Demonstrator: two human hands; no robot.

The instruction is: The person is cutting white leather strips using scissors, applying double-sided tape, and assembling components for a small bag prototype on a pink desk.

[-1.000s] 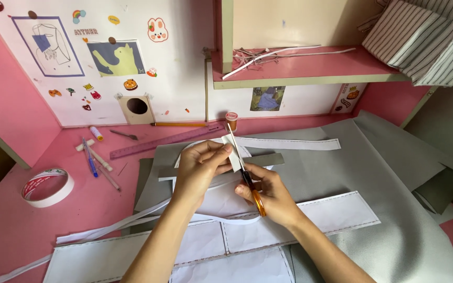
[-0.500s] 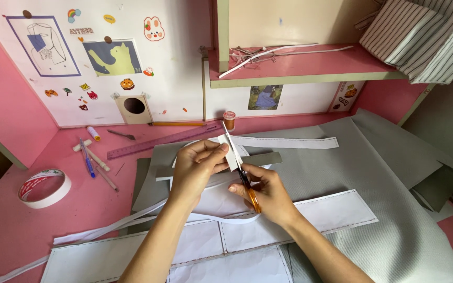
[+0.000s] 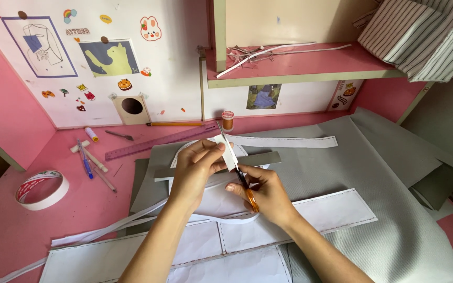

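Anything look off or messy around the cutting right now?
Nothing looks damaged or spilled. The right hand works orange-handled scissors on a white strip pinched by the left hand. Loose offcut strips lie on the shelf, and pens lie scattered by the tape roll.

Colourful small stickers (image 3: 150, 28) and two pinned pictures (image 3: 109, 57) on the white back wall (image 3: 184, 68).

A pink desk (image 3: 6, 230) meets a white back wall (image 3: 184, 63) covered in stickers and small pictures. Far right, a pink shelf (image 3: 310, 65) hangs above it, in soft, even daylight
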